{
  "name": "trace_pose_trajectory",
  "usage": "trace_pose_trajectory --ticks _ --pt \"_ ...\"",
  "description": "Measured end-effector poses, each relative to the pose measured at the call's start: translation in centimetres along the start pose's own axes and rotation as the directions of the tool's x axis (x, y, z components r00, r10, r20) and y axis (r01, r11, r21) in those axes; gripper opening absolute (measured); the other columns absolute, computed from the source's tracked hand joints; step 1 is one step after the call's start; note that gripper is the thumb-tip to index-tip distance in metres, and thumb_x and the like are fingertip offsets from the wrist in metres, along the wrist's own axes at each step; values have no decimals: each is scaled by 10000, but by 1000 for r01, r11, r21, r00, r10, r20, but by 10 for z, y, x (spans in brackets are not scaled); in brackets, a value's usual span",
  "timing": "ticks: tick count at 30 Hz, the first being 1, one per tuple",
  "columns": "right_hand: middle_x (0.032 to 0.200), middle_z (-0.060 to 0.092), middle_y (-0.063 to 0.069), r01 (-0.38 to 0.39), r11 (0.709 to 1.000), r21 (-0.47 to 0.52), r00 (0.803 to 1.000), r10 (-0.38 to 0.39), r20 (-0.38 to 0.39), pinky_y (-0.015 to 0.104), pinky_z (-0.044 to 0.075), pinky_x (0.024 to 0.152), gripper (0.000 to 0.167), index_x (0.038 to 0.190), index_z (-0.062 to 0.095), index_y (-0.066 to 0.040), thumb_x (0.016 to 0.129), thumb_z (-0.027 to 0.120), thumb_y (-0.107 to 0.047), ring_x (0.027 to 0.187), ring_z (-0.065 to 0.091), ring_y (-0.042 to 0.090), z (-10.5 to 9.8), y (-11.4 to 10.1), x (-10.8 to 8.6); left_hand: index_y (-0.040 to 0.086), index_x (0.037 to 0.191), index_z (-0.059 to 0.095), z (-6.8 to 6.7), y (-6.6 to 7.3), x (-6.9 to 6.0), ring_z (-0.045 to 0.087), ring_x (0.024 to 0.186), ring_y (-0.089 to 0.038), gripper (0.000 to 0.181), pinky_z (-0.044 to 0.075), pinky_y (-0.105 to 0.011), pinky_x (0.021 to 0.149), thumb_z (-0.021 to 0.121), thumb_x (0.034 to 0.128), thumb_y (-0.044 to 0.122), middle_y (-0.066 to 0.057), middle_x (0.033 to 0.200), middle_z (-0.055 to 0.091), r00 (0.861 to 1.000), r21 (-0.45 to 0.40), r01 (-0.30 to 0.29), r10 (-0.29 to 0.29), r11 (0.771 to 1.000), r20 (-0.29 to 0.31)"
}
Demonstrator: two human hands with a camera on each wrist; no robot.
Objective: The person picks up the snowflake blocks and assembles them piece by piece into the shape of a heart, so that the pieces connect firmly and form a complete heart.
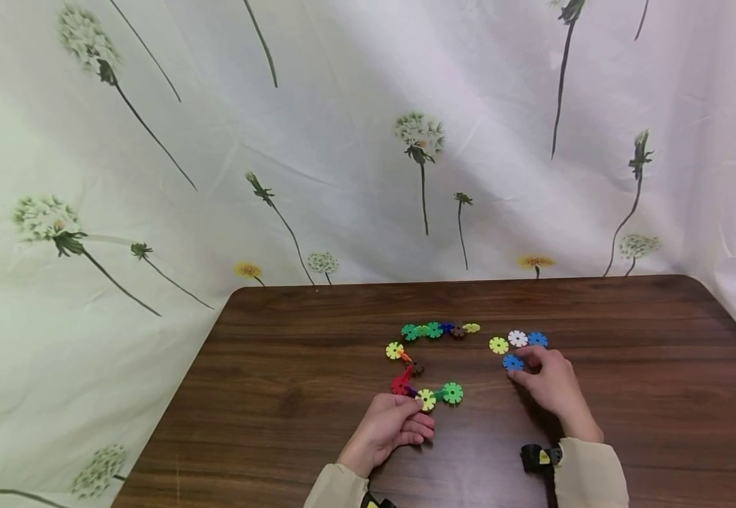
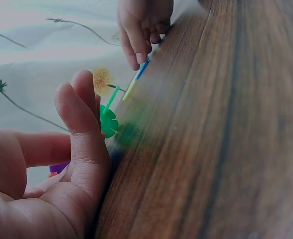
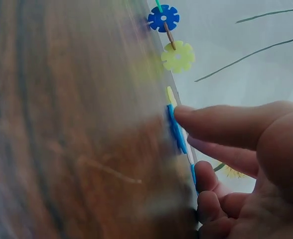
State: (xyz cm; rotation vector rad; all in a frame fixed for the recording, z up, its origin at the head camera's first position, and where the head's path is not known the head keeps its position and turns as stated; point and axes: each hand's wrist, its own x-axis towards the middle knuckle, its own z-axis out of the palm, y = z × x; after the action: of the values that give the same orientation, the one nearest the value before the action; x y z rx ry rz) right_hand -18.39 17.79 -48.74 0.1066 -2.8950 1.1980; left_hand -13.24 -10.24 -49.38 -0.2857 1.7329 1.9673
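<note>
My left hand point(image 1: 393, 429) pinches a yellow notched disc point(image 1: 426, 400) between thumb and fingers at the near end of a linked chain. A green disc point(image 1: 452, 393) stands out to the right of it, joined by another green piece; red point(image 1: 400, 385), brown and orange pieces lead away behind. On the right, my right hand point(image 1: 553, 384) has thumb and index finger at the edges of a loose blue disc point(image 1: 513, 363). In the right wrist view, the thumb of the right hand point(image 3: 226, 149) meets that blue disc point(image 3: 176, 130), seen edge-on.
Behind the blue disc lie a yellow disc point(image 1: 498, 345), a white disc point(image 1: 517, 339) and a second blue disc point(image 1: 538, 339). A row of linked green, blue, brown and yellow discs point(image 1: 434, 330) lies farther back on the brown table point(image 1: 266, 395). A flowered cloth point(image 1: 355, 155) hangs behind.
</note>
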Motion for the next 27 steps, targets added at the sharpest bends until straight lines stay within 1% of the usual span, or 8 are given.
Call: trace_pose_trajectory --ticks 6,12,14,17,21,27 --pt "985 641 222 16 999 -40 1000 -16 -14 563 425 830 324 1108 649 30 836 721 -129 982 551 400 3 1 -1 -82 1057 621 0 0 -1 671 610 -82 232 524 -173 535 540 964 114 -40 721 699 1000 -7 -3 3 1000 0" --pt "942 635 206 6 999 -44 1000 -7 -13 520 442 778 304 1039 642 42 804 731 -130 929 556 381 3 2 0 -77 1015 636 1 1 -1 668 594 -81 197 519 -169 523 553 948 88 -30 691 690 1000 -21 -11 11 1000 5" --pt "932 633 199 -1 999 -42 1000 0 -12 494 450 761 307 1019 629 43 791 738 -132 907 560 363 2 1 0 -78 1016 637 1 1 -2 668 594 -81 198 519 -169 524 555 948 88 -29 690 690 1000 -22 -10 10 1000 5" --pt "905 623 169 -13 1000 -28 1000 13 -14 418 454 712 307 1001 609 30 780 750 -129 858 564 308 1 0 1 -78 1018 638 1 1 -2 668 593 -81 200 520 -169 524 559 948 92 -29 690 692 1000 -21 -10 10 1000 3" --pt "852 591 107 -32 999 -3 999 32 -13 322 402 654 298 985 578 -4 783 759 -125 783 534 230 0 -1 0 -77 1018 638 1 1 -1 668 591 -80 199 520 -169 523 561 948 93 -29 688 692 1000 -23 -9 10 1000 3" --pt "817 581 66 -29 1000 0 1000 29 -2 299 372 638 273 975 555 -30 804 748 -120 736 507 191 0 -1 -1 -79 1026 639 1 0 0 669 589 -80 207 520 -168 522 563 953 98 -28 689 693 1000 -20 -7 7 1000 4"
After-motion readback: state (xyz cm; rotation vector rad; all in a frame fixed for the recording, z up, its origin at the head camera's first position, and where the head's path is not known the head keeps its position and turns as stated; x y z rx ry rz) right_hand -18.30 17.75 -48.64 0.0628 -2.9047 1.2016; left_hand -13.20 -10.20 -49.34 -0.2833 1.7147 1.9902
